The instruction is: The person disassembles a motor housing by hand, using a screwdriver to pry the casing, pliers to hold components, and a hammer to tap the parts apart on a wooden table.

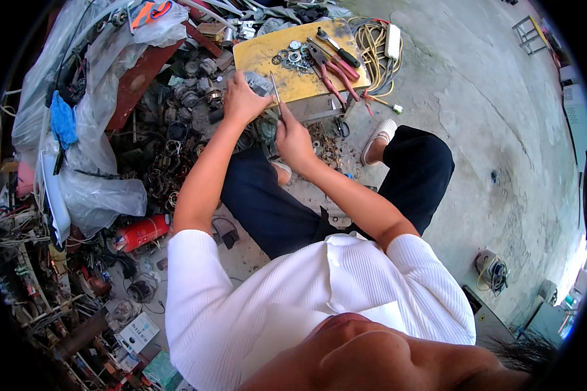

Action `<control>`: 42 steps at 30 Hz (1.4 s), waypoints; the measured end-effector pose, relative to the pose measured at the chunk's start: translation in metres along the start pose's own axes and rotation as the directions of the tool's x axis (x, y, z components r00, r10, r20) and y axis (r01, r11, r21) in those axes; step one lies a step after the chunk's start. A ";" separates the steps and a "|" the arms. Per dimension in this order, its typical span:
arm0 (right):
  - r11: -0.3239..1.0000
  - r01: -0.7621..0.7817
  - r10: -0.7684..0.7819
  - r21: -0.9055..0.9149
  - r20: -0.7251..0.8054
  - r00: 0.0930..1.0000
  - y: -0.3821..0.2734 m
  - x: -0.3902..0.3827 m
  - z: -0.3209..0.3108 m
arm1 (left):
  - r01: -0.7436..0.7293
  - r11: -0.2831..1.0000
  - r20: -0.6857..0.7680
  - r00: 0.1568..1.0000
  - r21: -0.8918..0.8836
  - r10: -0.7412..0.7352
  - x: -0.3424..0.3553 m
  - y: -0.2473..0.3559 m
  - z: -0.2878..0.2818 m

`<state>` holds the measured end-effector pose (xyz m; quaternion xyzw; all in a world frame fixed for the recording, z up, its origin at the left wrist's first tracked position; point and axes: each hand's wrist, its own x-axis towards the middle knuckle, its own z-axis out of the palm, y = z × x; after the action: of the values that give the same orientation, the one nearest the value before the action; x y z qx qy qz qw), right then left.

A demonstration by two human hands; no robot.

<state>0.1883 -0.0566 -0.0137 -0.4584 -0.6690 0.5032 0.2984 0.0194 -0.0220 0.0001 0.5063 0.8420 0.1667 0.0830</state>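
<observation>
My left hand (244,101) grips a grey metal part (259,83) at the near left corner of a yellow board (254,55); its exact shape is partly hidden by my fingers. My right hand (291,139) is closed on a long thin metal tool (273,85), perhaps a file, held upright against the part's right side. On the board lie several washers and gears (295,57), red-handled pliers (328,72) and a black-handled tool (339,51).
Scrap metal parts (176,153) and crumpled plastic sheeting (114,192) crowd my left, with a red cylinder (143,231). A coiled cable (370,45) with a white power strip (392,40) lies beside the board. Concrete floor (496,150) spreads to my right.
</observation>
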 end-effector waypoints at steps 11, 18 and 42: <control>0.997 0.064 -0.063 0.033 -0.034 0.997 0.013 0.009 -0.032 | 0.011 0.999 0.035 0.999 0.037 -0.012 -0.003 0.002 -0.003; 0.963 0.150 -0.170 -0.222 -0.074 0.983 0.039 0.008 -0.053 | -0.001 1.000 0.015 1.000 0.008 0.001 -0.002 0.001 0.000; 0.706 0.480 -0.553 -0.521 0.017 0.833 0.058 0.128 0.007 | 0.029 0.996 0.240 0.970 0.087 -0.049 0.004 0.001 -0.024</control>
<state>0.1493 0.0616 -0.0785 -0.3480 -0.8553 0.1723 0.3431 0.0109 -0.0222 0.0227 0.5093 0.8415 0.0672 0.1673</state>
